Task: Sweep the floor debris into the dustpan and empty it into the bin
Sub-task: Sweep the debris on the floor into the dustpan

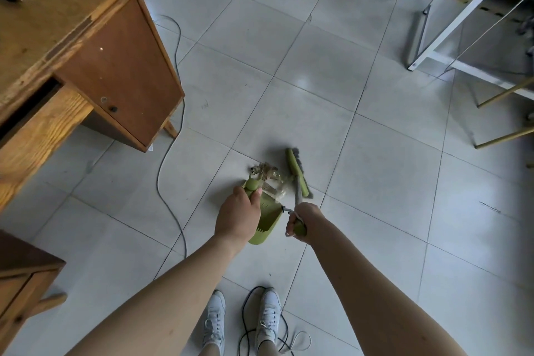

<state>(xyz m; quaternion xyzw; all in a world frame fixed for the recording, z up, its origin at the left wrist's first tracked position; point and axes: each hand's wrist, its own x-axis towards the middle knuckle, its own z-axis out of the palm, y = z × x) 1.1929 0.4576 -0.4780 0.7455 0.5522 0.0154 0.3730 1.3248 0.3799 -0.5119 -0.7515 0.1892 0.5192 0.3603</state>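
Looking down at this, the left hand (239,217) is wrapped around the top of the green dustpan (267,225) and the right hand (300,220) is gripping the broom (294,170) by its handle, with the brush head down on the floor (346,124) just beside the pan. The debris (264,172), which looks like crumpled wrappers and scraps, sits in a loose clump right between the brush and the dustpan. I honestly can't tell if any of it is inside the pan yet. The biggest risk imo is that the stuff looks light and springy, so a hard flick would scatter it past the pan or bounce it over the side instead of in. If the pan's edge isn't flat on the tile, bits could slide under it too. There's also a grey cable (157,179) snaking along the floor to the left and a black cable (257,287) looped right around the white shoes (215,318), so stepping off with both hands full could mean a snag and a spilled pan. No bin is in view, so the carry could be a long one.
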